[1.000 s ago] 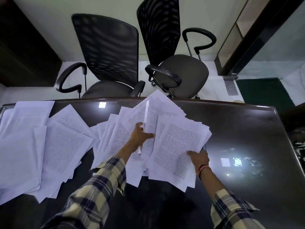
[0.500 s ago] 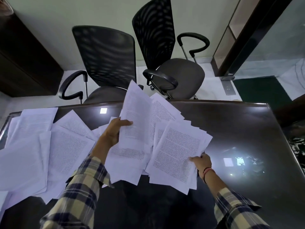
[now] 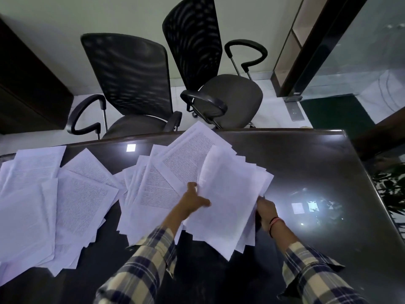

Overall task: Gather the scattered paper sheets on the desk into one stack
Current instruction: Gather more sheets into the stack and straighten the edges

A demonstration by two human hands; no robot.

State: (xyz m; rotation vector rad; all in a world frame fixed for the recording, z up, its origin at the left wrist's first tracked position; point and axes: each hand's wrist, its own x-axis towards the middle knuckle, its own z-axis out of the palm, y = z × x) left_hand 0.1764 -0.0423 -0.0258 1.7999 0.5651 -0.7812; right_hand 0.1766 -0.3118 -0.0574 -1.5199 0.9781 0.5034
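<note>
White printed paper sheets lie scattered over the dark glossy desk (image 3: 306, 172). A loose pile (image 3: 39, 211) covers the left side. A fanned group (image 3: 157, 185) lies in the middle. My left hand (image 3: 194, 199) grips a blank-side-up sheet (image 3: 228, 194) by its left edge and lays it over the gathered stack at centre right. My right hand (image 3: 266, 210) holds that stack's right edge, its fingers tucked under the sheets. Both sleeves are plaid.
Two black mesh office chairs (image 3: 131, 80) (image 3: 219, 84) stand just beyond the desk's far edge. A glass partition with a dark frame (image 3: 317, 51) is at the upper right. Plant leaves (image 3: 392, 189) show past the desk's right edge.
My left hand lifted a sheet off the middle group, carried it rightwards and flipped it down onto the stack held by my right hand, which stayed in place.
</note>
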